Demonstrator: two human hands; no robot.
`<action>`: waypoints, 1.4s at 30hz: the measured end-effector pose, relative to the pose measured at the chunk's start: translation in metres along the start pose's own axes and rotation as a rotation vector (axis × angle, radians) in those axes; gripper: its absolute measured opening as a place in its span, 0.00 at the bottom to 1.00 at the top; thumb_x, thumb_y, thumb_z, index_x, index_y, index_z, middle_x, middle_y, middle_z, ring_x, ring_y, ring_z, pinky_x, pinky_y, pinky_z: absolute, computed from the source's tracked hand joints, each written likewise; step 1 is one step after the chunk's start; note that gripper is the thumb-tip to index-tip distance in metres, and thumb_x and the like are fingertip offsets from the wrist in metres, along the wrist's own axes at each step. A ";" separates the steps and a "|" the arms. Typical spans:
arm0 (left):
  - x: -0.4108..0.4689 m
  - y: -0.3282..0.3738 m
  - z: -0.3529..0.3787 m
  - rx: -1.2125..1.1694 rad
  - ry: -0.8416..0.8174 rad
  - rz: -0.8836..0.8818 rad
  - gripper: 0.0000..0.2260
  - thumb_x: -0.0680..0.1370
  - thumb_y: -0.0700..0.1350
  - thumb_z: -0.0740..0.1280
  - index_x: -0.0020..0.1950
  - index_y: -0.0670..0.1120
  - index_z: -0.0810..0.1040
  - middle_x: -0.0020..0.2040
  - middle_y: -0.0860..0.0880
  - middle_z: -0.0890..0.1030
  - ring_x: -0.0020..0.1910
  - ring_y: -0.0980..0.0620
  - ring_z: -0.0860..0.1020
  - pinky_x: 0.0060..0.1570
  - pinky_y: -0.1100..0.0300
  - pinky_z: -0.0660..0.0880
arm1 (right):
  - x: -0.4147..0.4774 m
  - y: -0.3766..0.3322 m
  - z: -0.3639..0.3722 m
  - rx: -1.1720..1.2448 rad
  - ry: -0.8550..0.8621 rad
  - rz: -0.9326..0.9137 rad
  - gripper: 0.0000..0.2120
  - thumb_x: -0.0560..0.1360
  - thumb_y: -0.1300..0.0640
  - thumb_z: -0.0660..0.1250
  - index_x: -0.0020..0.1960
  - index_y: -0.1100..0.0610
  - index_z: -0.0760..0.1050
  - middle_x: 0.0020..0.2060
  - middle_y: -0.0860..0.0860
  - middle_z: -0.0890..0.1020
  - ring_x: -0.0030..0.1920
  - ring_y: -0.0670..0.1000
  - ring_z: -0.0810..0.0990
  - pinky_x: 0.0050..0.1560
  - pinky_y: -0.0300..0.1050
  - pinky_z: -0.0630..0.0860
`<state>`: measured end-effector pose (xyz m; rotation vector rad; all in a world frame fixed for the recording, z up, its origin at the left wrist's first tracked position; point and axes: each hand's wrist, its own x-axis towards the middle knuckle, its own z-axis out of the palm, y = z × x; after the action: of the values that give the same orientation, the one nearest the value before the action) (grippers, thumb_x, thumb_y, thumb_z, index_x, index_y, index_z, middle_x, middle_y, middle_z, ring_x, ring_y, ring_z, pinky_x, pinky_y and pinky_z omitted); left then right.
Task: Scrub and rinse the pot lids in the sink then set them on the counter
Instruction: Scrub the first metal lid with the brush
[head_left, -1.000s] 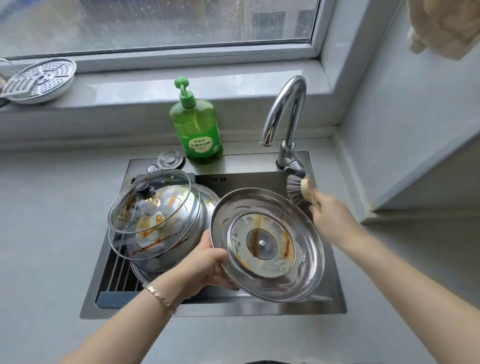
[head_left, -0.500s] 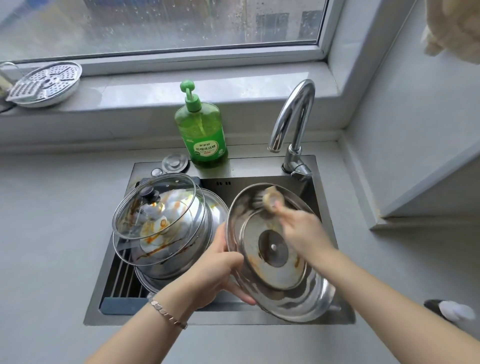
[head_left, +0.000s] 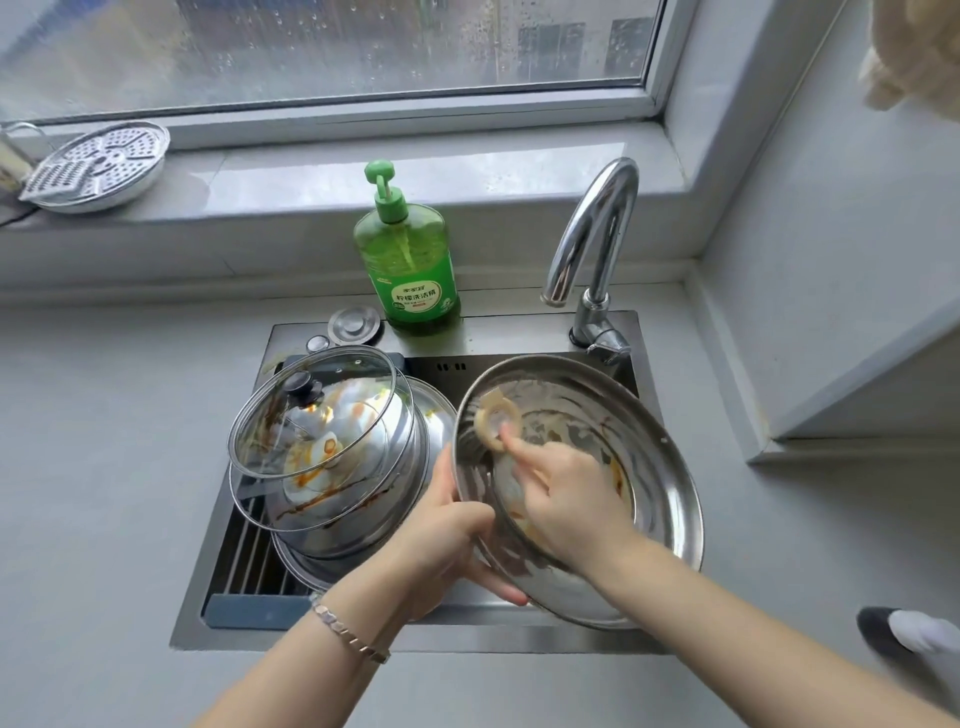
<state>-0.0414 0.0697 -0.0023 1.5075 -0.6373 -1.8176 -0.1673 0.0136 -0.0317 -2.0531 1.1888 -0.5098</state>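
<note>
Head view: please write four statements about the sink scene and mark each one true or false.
1. The left hand grips the steel lid by its rim. True.
2. The right hand presses a brush on that lid's inner side. True.
3. Water is running. False: the faucet shows no stream.
4. The glass lid lies on the counter. False: the glass lid leans on steel cookware in the sink.

Steel lid (head_left: 665, 467), underside up, brown-streaked, tilted over right half of sink (head_left: 493, 332), rim in my left hand (head_left: 447, 540), brush (head_left: 496, 423) on its upper inside; two sauce-stained glass lids (head_left: 322, 415) stacked tilted at left.
</note>
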 end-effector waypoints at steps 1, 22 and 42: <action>-0.001 0.000 -0.002 -0.017 0.000 0.005 0.37 0.72 0.24 0.52 0.70 0.60 0.59 0.55 0.39 0.79 0.34 0.38 0.81 0.22 0.55 0.76 | -0.002 0.002 0.002 -0.006 0.008 -0.034 0.20 0.77 0.57 0.56 0.68 0.47 0.69 0.37 0.51 0.71 0.40 0.54 0.72 0.40 0.44 0.65; -0.021 0.010 -0.017 -0.064 0.106 0.097 0.41 0.60 0.32 0.60 0.67 0.64 0.58 0.54 0.39 0.78 0.27 0.43 0.80 0.18 0.59 0.74 | 0.027 0.049 -0.028 -0.520 -0.092 0.192 0.26 0.79 0.60 0.52 0.74 0.44 0.57 0.52 0.55 0.73 0.50 0.61 0.76 0.43 0.46 0.68; 0.006 -0.015 -0.001 -0.299 0.373 0.178 0.35 0.72 0.23 0.52 0.69 0.57 0.60 0.63 0.43 0.73 0.53 0.37 0.78 0.29 0.52 0.79 | 0.003 0.074 -0.012 0.663 0.288 0.876 0.30 0.70 0.54 0.72 0.67 0.60 0.64 0.56 0.51 0.76 0.54 0.53 0.77 0.53 0.46 0.73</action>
<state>-0.0434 0.0750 -0.0171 1.4791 -0.2913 -1.3787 -0.2166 -0.0178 -0.0779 -0.8027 1.6518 -0.6429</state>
